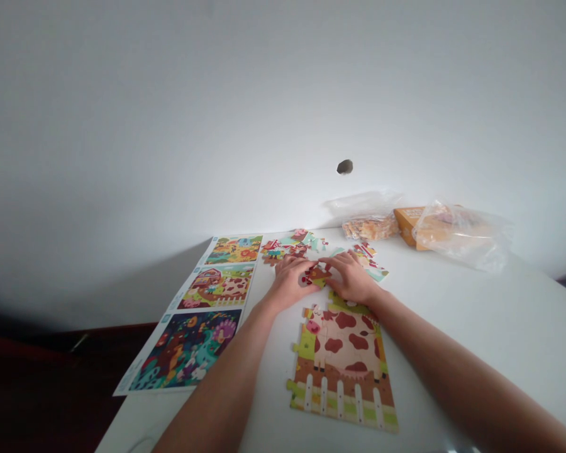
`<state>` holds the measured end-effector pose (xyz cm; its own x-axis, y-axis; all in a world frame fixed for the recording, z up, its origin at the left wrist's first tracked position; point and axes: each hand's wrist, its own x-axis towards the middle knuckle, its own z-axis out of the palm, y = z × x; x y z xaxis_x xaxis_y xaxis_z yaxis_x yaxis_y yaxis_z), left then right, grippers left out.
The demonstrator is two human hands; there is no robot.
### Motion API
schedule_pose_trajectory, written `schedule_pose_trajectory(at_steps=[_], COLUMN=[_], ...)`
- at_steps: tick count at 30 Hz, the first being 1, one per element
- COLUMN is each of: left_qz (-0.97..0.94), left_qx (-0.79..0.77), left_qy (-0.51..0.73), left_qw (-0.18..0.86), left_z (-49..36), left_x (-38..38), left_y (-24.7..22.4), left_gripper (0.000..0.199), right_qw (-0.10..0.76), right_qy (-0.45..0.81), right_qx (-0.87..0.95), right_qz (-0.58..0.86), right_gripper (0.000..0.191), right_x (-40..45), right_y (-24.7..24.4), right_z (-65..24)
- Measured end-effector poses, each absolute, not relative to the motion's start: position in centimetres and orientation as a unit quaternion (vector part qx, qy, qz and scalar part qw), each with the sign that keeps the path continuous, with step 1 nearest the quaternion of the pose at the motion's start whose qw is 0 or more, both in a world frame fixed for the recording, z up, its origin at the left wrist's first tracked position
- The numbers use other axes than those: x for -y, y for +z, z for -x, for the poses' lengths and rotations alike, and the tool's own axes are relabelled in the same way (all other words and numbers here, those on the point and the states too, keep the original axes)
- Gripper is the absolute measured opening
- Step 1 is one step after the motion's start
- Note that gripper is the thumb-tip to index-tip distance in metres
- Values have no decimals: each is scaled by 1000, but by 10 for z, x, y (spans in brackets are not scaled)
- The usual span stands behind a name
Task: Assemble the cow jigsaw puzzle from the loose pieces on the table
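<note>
A puzzle piece (317, 275) is pinched between left hand (290, 281) and right hand (351, 277), above the half-built puzzle (343, 365), mid-tabletop (453, 314), for fitting.

Both hands (290, 280) (351, 277) on puzzle piece (317, 275) above cow puzzle (342, 368)

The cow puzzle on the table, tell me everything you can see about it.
The cow puzzle is a partly assembled jigsaw lying flat on the white table. It looks like printed cardboard: a cream cow with reddish-brown spots, a white picket fence along the near edge, green and brown background. Its left edge shows open tabs, and the far top part is unfinished. The left hand and right hand rest at that far edge, pressing on pieces there.
</note>
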<state>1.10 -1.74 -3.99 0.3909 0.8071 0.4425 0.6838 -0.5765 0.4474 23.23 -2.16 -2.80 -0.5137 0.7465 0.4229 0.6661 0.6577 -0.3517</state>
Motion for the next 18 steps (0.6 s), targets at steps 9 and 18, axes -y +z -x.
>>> schedule_pose_trajectory(at_steps=[9,18], left_qz=[-826,-834], left_qx=[-433,-415], left_qy=[335,334], left_qw=[133,144], left_z=[-11,-10], left_x=[18,22], left_y=[-39,-37], left_gripper=[62,58], right_qw=[311,376], right_qy=[91,122], right_qx=[845,807], right_qz=[425,439], right_gripper=[35,14], right_x=[15,15], right_y=[-36,-34], right_z=[-234,-236])
